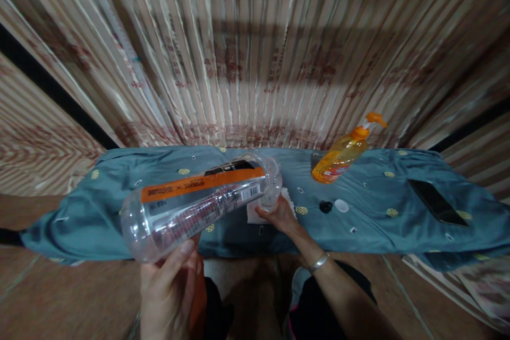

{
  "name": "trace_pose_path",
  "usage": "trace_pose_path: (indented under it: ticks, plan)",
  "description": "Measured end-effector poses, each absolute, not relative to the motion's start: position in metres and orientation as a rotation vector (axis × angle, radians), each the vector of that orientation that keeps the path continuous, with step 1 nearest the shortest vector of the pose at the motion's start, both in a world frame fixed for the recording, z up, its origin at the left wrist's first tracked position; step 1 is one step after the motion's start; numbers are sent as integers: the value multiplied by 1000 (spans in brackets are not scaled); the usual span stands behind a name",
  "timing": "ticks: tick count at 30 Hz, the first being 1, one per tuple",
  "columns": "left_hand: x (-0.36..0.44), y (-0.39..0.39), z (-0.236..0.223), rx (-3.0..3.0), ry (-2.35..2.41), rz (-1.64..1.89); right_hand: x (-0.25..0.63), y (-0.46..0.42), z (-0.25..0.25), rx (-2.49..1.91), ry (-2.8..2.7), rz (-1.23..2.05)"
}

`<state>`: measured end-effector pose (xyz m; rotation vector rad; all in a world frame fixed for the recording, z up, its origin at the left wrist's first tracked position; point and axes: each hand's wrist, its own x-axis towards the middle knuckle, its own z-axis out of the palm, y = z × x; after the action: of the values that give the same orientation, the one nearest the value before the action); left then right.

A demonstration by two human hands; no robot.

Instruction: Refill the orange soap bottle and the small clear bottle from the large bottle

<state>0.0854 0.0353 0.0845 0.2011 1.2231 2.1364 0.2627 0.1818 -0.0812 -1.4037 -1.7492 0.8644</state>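
Note:
My left hand point(173, 284) is wrapped round the lower part of a large clear plastic bottle point(195, 204) with an orange and grey label. The bottle lies tilted across the view, its narrower end to the right. At that end my right hand point(282, 216) grips a small clear cup point(270, 200), close against the bottle; whether they touch I cannot tell. Beneath this hand a white tissue point(255, 214) lies on the cloth. Just right of it are a small black cap point(325, 206) and a white round disc point(341, 205).
A pump bottle point(338, 160) of orange liquid stands at the back right. Further right lies a dark phone point(436, 202). A teal patterned cloth point(370, 228) covers the narrow table. Behind it hangs a striped curtain point(255, 64).

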Motion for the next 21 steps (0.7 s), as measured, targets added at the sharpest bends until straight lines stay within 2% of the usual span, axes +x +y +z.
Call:
trace_pose_path:
  ticks: [21]
  plan:
    - [85,35,83,210,1223,2123,263,181,-80,-1388,-1743,888]
